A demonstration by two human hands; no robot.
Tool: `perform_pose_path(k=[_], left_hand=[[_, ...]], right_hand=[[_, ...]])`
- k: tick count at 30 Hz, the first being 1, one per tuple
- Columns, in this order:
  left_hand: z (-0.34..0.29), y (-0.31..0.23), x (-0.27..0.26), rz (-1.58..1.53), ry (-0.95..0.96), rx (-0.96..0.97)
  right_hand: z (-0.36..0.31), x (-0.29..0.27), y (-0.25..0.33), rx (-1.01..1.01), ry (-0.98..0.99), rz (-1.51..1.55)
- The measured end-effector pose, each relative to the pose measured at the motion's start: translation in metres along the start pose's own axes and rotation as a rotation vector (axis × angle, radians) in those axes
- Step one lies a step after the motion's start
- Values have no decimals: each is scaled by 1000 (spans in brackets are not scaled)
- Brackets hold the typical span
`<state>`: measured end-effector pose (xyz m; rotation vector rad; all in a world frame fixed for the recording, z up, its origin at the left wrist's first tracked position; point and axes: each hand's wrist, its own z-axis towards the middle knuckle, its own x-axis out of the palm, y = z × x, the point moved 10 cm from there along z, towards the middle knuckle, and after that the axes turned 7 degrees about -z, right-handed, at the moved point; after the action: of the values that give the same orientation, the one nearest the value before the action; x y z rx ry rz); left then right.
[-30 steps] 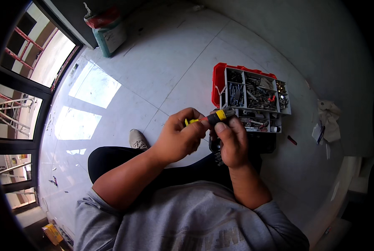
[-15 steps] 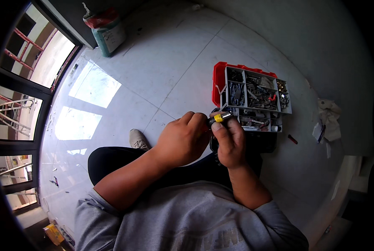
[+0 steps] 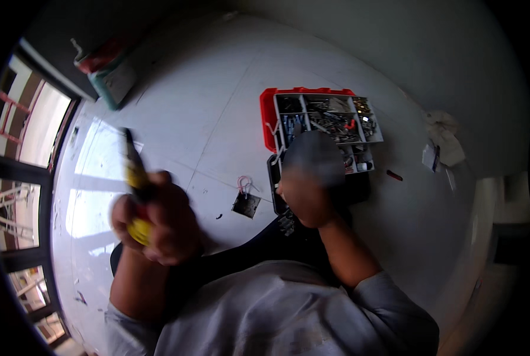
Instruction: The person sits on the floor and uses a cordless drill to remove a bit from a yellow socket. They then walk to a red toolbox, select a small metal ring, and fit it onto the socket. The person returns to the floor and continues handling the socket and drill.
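My left hand (image 3: 169, 222), at the left, is closed round a yellow-and-black hand tool (image 3: 135, 178) with a red part and a dark tapering tip. The tip points away from me; motion smears it, so its exact kind is unclear. In front of the toolbox my right hand (image 3: 308, 199) is blurred too. A dark grey rounded shape (image 3: 315, 155) covers its fingers and seems held there, its kind hidden by the blur. A small square metal electrical box (image 3: 246, 204) with reddish wires lies on the floor between my hands.
The toolbox with a red lid (image 3: 267, 107) stands beyond my right hand, its divided tray (image 3: 371, 139) full of screws and small parts. A dark red item (image 3: 394, 175) and a pale cloth (image 3: 446, 139) lie to the right. A bag (image 3: 113, 80) stands far left near glazed doors (image 3: 30, 172).
My hands, together on the tool before, are now apart. The left has swung leftward with a tool; the right stays near the toolbox with a grey blurred shape. The metal box is now uncovered.
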<state>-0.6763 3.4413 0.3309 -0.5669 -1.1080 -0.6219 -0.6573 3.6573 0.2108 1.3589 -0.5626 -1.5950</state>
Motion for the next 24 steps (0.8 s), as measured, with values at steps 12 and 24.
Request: perform_pose_path(k=[12,24], left_hand=[[0,12,-68,820,-545,-62],[-13,3,-67,943,-625,-113]], right_hand=[[-197,-125,-339,1273,-611,220],[-210,-104,-289,1035,-821,374]])
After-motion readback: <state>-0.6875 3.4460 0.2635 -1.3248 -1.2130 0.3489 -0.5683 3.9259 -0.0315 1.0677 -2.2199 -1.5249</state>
